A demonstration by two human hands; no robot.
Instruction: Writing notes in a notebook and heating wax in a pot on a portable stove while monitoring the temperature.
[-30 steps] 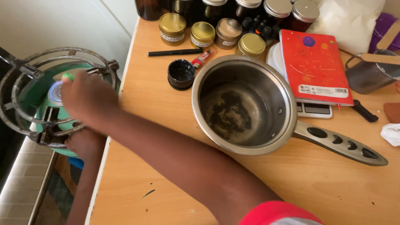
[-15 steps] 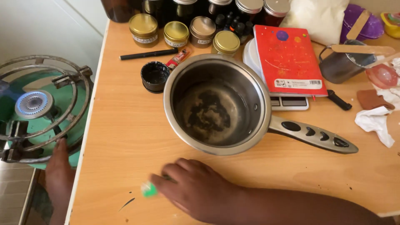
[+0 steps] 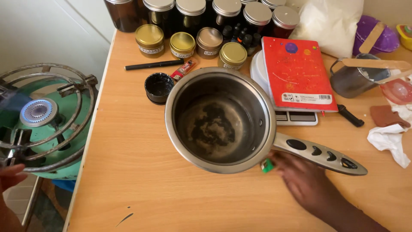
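Small green plastic lighter: pinched in the fingertips of the right hand, near the front edge of the light wooden counter, touching the rim of the round, scorched stainless-steel saucepan. Judgement: keep the pinch firm and clear of the saucepan's long slotted handle. The left hand, grip unclear, lies beside the lit green gas burner with its round wire ring.

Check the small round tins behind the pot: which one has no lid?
The black tin, left of the pot: open, dark inside. The other tins carry metal lids.
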